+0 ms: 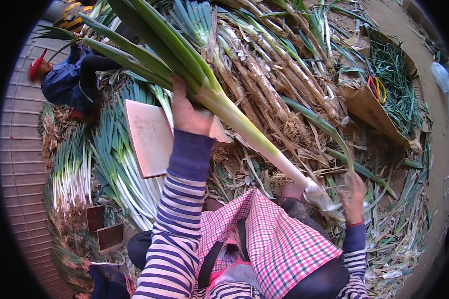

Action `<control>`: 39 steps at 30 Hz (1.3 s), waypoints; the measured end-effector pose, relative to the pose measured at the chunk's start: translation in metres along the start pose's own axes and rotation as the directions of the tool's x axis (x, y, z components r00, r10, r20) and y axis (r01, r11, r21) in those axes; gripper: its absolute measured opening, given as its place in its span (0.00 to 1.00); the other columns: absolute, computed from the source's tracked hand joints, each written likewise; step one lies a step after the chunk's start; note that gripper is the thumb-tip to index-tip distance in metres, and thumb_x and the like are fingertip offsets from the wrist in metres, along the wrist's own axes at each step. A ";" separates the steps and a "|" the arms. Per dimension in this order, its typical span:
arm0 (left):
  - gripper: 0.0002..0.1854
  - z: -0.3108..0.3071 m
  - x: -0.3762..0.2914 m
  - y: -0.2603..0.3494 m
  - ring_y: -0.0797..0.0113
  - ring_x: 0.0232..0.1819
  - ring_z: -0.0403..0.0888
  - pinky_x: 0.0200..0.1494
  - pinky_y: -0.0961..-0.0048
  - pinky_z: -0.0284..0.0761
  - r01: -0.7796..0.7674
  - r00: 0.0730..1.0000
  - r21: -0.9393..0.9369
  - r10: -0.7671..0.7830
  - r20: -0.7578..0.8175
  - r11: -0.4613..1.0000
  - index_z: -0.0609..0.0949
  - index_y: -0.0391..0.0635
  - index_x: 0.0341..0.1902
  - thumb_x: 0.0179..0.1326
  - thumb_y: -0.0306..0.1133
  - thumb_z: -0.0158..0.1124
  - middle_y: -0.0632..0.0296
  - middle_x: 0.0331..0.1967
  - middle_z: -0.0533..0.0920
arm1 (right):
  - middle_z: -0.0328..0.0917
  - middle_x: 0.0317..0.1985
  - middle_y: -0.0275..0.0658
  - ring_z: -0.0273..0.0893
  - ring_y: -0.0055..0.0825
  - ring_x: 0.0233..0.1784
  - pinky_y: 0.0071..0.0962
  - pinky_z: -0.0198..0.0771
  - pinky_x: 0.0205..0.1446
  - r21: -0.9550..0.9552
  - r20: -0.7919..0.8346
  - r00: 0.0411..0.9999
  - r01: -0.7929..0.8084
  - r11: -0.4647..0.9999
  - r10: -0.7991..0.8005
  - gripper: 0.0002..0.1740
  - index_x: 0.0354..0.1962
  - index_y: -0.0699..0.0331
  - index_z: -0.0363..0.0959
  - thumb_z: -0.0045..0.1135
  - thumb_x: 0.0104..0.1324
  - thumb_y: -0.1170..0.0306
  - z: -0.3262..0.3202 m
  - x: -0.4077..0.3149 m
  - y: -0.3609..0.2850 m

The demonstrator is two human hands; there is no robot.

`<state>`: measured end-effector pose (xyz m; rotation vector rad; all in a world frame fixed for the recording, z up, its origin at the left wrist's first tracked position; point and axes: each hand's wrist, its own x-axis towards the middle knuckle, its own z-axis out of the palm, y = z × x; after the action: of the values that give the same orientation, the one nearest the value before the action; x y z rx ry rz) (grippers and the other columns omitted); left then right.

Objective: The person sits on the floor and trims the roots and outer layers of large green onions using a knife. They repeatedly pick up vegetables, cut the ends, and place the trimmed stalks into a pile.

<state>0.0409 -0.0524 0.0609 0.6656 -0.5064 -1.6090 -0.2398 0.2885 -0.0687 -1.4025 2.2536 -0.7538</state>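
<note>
A thick leek [243, 123] slants across the view, its green leaves at upper left and its white end at lower right. My left hand [189, 106] is wrapped around it just below where the leaves fan out. By the white end is my right hand [353, 196], slightly blurred, its fingers on a long, bent green outer leaf [331, 129]. Loose whitish skin [321, 198] hangs between the leek's end and that hand. Under the leek, unpeeled leeks [262, 86] with brown, soiled stalks lie piled before me. A checked apron [280, 243] covers my lap.
A pale pink board [149, 140] stands left of my left hand. Peeled leeks [125, 175] lie beyond it. At right, a cardboard box [374, 114] holds green leaf trimmings and scissors [377, 89]. Peelings [393, 224] cover the ground. Another person [69, 80] sits at upper left.
</note>
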 end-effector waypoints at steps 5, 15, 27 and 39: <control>0.25 0.009 0.030 0.013 0.63 0.46 0.73 0.50 0.64 0.70 0.008 1.000 0.023 -0.007 -0.025 1.000 0.72 0.45 0.50 0.52 0.46 0.64 0.63 0.46 0.77 | 0.74 0.44 0.43 0.70 0.39 0.48 0.34 0.56 0.58 0.159 0.481 0.864 0.081 0.984 -0.148 0.29 0.50 0.61 0.67 0.62 0.49 0.64 0.045 0.043 -0.064; 0.12 -0.013 -0.040 -0.119 0.76 0.14 0.71 0.19 0.73 0.75 0.469 0.881 0.243 -0.470 -0.054 0.849 0.72 0.46 0.32 0.56 0.40 0.63 0.70 0.16 0.73 | 0.72 0.39 0.37 0.72 0.20 0.37 0.21 0.70 0.39 0.554 0.821 0.438 -0.765 0.328 -0.366 0.29 0.50 0.70 0.61 0.53 0.59 0.57 0.052 0.079 -0.109; 0.11 0.013 -0.021 -0.127 0.75 0.10 0.66 0.11 0.77 0.66 0.440 0.850 0.219 -0.325 -0.416 0.871 0.72 0.43 0.29 0.54 0.34 0.64 0.66 0.13 0.70 | 0.71 0.42 0.36 0.63 0.17 0.34 0.15 0.59 0.35 0.578 0.785 0.604 -0.632 0.516 -0.139 0.38 0.56 0.71 0.58 0.53 0.58 0.52 -0.093 -0.070 -0.111; 0.20 0.021 -0.001 -0.085 0.63 0.20 0.77 0.26 0.66 0.75 0.070 0.993 0.828 0.044 -0.114 0.556 0.77 0.31 0.27 0.45 0.40 0.68 0.54 0.20 0.79 | 0.68 0.50 0.43 0.65 0.33 0.47 0.25 0.62 0.46 0.353 0.314 0.943 -0.009 0.936 -0.109 0.34 0.57 0.62 0.60 0.54 0.58 0.53 -0.031 -0.079 -0.087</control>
<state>-0.0358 -0.0402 0.0196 1.4793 -1.2137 -1.2520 -0.1629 0.3357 0.0125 -1.3039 1.7337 -0.8201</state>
